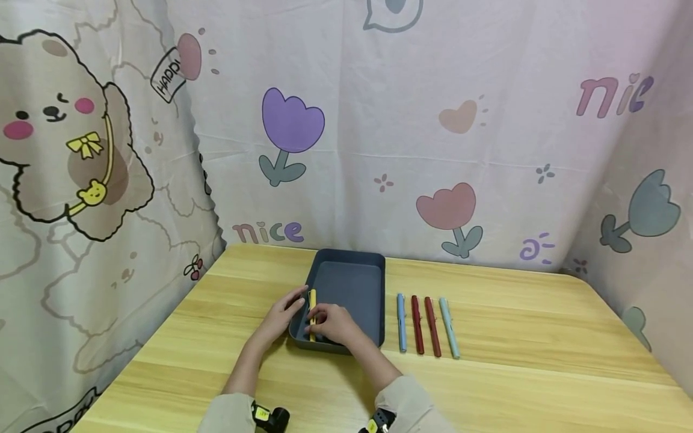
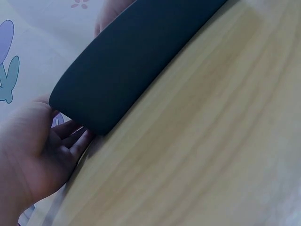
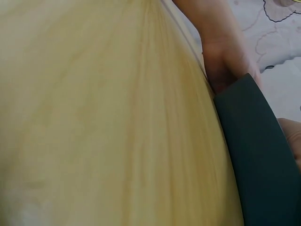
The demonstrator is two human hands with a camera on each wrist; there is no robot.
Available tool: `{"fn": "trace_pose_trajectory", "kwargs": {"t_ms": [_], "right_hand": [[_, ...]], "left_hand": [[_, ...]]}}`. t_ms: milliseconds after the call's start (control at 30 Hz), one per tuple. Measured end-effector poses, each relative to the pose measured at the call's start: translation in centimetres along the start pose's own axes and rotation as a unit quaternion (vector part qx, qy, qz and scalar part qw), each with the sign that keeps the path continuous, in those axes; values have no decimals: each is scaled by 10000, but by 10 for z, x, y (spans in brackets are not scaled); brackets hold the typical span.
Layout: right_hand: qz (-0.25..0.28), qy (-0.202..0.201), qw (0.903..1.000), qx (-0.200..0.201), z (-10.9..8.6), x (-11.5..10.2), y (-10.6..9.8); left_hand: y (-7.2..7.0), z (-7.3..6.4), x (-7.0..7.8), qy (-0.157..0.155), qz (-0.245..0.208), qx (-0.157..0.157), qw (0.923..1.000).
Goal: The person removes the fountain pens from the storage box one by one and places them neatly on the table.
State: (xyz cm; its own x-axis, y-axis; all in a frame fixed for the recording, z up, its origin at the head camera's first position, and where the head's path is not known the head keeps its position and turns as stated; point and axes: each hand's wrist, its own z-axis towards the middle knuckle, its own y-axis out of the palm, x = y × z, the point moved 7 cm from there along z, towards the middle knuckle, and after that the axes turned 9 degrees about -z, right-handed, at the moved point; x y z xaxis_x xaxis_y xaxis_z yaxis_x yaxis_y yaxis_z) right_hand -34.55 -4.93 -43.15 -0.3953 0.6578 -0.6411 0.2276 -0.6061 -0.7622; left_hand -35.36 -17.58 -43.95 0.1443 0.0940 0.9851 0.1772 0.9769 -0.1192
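A dark grey rectangular tray (image 1: 346,279) lies on the wooden table. My left hand (image 1: 280,316) holds its left side wall, thumb near the rim and fingers along the outside; the left wrist view shows this hand (image 2: 37,150) at the tray's corner. Inside the tray, along its left wall, a yellow pen (image 1: 313,297) lies lengthwise. My right hand (image 1: 334,325) reaches over the tray's near edge and pinches this pen around its middle. In the right wrist view the tray's outer wall (image 3: 258,155) hides most of the right hand (image 3: 292,136) and the pen.
To the right of the tray lie a blue pen (image 1: 401,322), a dark red pen (image 1: 417,325), a second dark red pen (image 1: 432,325) and a pale teal pen (image 1: 449,328), side by side. A printed curtain (image 1: 346,204) hangs behind the table (image 1: 520,325).
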Motion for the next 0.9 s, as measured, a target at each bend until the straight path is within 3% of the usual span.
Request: {"fn": "trace_pose_trajectory", "kwargs": {"t_ms": [167, 267, 367, 633, 733, 900], "right_hand": [[-216, 73, 9997, 8, 1, 1, 1], [-357, 81, 9993, 9, 1, 1, 1], [-432, 68, 9990, 15, 0, 1, 0], [-350, 180, 9992, 109, -2, 2, -3], [-191, 224, 9995, 151, -3, 2, -5], [3, 399, 9991, 136, -5, 5, -6]], "left_hand": [[5, -12, 24, -65, 55, -51, 10000], [6, -16, 31, -48, 170, -14, 9998], [6, -14, 28, -8, 202, 4, 9998], [-2, 3, -5, -20, 146, 41, 9999], [-2, 2, -3, -25, 78, 18, 10000], [5, -8, 18, -78, -45, -64, 9999]]}}
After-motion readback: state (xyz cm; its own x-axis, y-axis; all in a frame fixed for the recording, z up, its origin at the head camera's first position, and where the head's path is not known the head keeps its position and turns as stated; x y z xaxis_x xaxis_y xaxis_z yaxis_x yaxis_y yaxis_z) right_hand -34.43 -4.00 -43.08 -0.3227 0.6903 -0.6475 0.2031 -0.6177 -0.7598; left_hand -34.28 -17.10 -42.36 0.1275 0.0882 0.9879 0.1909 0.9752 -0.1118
